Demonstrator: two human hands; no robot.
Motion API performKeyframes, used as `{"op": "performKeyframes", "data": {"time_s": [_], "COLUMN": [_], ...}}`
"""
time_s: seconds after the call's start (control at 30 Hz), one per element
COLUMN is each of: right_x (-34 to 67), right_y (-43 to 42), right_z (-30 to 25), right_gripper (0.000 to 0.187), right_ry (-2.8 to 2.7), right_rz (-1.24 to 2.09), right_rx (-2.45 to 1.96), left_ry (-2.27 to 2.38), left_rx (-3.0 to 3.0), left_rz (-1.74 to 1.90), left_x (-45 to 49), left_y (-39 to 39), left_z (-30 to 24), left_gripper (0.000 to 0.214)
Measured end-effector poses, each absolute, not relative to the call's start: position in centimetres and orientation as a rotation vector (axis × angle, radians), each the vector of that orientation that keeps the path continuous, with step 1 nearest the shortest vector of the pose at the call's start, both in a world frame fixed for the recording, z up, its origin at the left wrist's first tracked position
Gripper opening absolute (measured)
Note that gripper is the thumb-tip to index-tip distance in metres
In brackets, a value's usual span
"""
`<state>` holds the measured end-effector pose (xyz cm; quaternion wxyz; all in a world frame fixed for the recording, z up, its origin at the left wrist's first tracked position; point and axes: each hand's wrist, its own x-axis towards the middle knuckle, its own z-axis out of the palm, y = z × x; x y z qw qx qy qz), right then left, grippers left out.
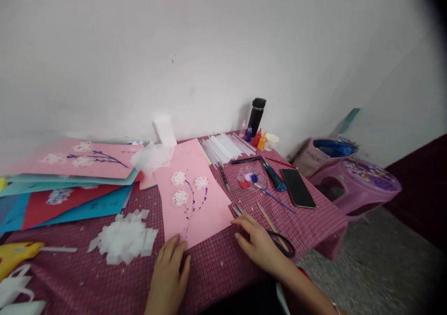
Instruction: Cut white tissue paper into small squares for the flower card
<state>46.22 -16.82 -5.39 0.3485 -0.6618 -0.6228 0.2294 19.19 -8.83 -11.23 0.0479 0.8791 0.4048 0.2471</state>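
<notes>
Pink sheet point(214, 208), one. Head view: lies on a red checked tablecloth point(104, 287), near the table's front edge, lower edge between both hands. Bears three white blossoms point(179, 197) with red specks, and purple dabbed stems.

Left hand point(169, 268): palm down, fingertips touching the sheet's lower left corner; fingers side by side, thumb apart, pinching nothing.

Right hand point(256, 240): fingertips at the sheet's right corner, thumb spread from the forefinger, nothing pinched; lies over scissors point(287, 246), whose black handle shows beyond the wrist. Whether it presses on them, cannot tell.

Left of the sheet: pile of white paper squares point(125, 236); yellow glue gun point(21, 254); stacked coloured sheets point(84, 199), topmost pink with blossoms.

Right of the sheet: white sticks point(225, 147); clear dish point(260, 178) of red, lilac and blue paint, blue paintbrush point(275, 198) against it; wooden stick point(267, 217); blue utility knife point(274, 176); dark phone point(298, 188).

By the wall: black bottle point(256, 116), upright.
</notes>
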Motion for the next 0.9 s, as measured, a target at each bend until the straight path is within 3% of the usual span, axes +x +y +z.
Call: {"op": "performKeyframes", "data": {"time_s": [0.27,0.53,0.7,0.9], "right_x": [45.3,44.7,44.0,44.4], "right_y": [-16.9,-16.9,-16.7,-17.0], "right_z": [-5.9,-6.1,-5.1,-6.1], "right_gripper": [0.030,0.029,0.030,0.031], "right_ry": [-1.641,-1.669,-1.746,-1.729], "right_rz": [0.608,0.522,0.448,0.479], "right_rx": [-1.766,-1.781,-1.782,-1.844], "left_ry": [1.485,1.460,1.521,1.536], "left_rx": [2.086,1.393,1.510,2.010], "left_rz": [1.145,1.101,1.080,0.773], "left_x": [19.7,18.0,18.2,17.6], "left_y": [-9.7,-9.6,-9.4,-8.7], "left_z": [-8.3,-9.8,-9.0,-10.6], "left_gripper": [0.037,0.043,0.036,0.036]}}
